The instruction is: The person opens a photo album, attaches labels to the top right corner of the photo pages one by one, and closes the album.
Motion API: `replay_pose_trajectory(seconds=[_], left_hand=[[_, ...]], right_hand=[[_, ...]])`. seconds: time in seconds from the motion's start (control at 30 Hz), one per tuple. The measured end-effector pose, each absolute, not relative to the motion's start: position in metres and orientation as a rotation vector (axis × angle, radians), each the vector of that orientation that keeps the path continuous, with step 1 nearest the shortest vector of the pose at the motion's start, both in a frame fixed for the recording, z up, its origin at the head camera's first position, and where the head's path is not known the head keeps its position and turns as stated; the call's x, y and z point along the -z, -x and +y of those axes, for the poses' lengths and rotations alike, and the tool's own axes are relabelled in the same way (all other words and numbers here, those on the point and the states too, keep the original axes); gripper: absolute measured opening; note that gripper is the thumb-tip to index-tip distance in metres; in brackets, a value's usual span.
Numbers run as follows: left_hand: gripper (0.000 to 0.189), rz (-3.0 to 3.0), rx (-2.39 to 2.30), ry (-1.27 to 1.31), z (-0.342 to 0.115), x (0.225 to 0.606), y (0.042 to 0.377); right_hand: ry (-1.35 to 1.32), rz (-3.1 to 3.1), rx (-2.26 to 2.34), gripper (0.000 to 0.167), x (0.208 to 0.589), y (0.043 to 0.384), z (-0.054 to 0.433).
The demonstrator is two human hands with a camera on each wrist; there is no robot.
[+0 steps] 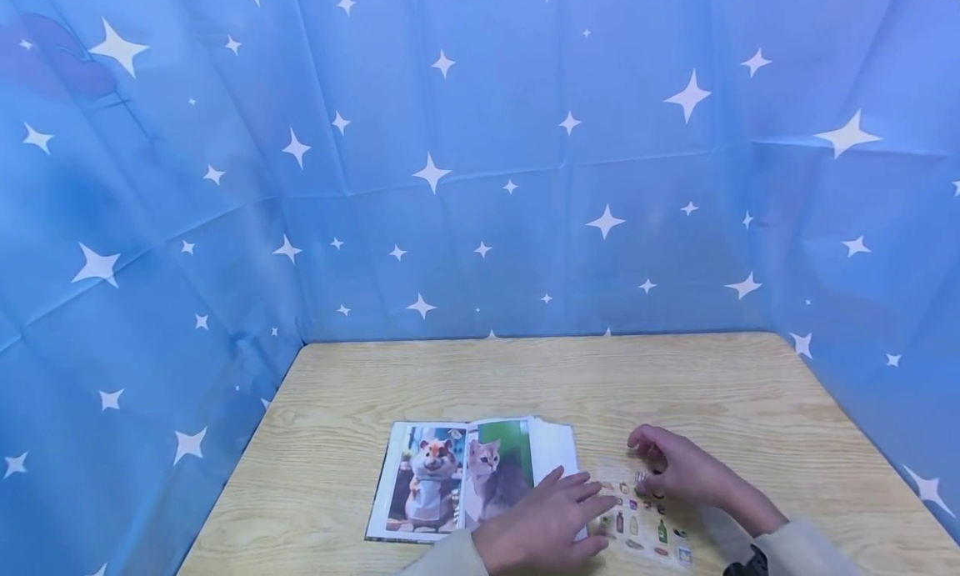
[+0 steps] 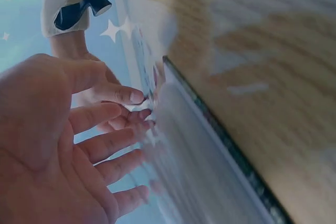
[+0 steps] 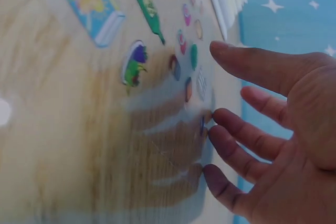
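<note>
An open photo album (image 1: 378, 509) lies on the table. Its left page holds a picture of a hamster-like figure in an apron (image 1: 431, 484), and beside that is a picture of a cat (image 1: 487, 476). Just right of the album is a clear sticker sheet (image 1: 633, 526) with several small stickers, among them a green bottle (image 3: 149, 14). My left hand (image 1: 543, 518) lies across the album's lower right, its fingers spread toward the sheet. Over the sheet's upper right part is my right hand (image 1: 690, 472), with loosely bent fingers and fingertips at the sheet's surface; no sticker shows between them.
The wooden table (image 1: 330, 393) extends behind and to both sides of the album. A blue curtain with white stars (image 1: 465, 217) surrounds its back and sides. A black band (image 1: 750, 563) is on the right wrist.
</note>
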State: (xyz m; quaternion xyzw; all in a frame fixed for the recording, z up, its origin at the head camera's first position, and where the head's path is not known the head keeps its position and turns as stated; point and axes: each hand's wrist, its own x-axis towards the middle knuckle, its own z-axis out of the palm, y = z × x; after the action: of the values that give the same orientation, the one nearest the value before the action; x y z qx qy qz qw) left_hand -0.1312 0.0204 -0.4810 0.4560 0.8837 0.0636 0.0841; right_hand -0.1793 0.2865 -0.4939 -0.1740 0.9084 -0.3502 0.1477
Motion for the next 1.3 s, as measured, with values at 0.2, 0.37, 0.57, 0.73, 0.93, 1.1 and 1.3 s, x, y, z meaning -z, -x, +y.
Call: replay_pose_trajectory(seconds=[0.2,0.37,0.57,0.73,0.93,1.1,1.3], left_hand=[[0.052,2.593,-0.109,-1.393,0.028,0.486,0.128],[0.053,2.541,-0.007,-1.440,0.033,0.490,0.127],[0.054,2.500,0.061,-1.447,0.036,0.492,0.126],[0.055,2.496,0.068,-1.427,0.038,0.492,0.126],[0.054,2.472,0.056,-1.375,0.041,0.492,0.126],[0.054,2.455,0.074,-1.332,0.043,0.491,0.126],[0.055,2.470,0.089,-1.325,0.044,0.492,0.125]], right_hand=[[0.538,2.639,0.984,0.053,0.496,0.176,0.285],[0.575,2.686,0.956,0.053,0.497,0.172,0.285],[0.601,2.713,0.971,0.052,0.500,0.169,0.287],[0.559,2.685,0.993,0.048,0.501,0.169,0.287],[0.572,2.683,1.007,0.046,0.500,0.169,0.287],[0.581,2.679,1.017,0.045,0.500,0.168,0.286],[0.609,2.653,1.052,0.044,0.497,0.166,0.286]])
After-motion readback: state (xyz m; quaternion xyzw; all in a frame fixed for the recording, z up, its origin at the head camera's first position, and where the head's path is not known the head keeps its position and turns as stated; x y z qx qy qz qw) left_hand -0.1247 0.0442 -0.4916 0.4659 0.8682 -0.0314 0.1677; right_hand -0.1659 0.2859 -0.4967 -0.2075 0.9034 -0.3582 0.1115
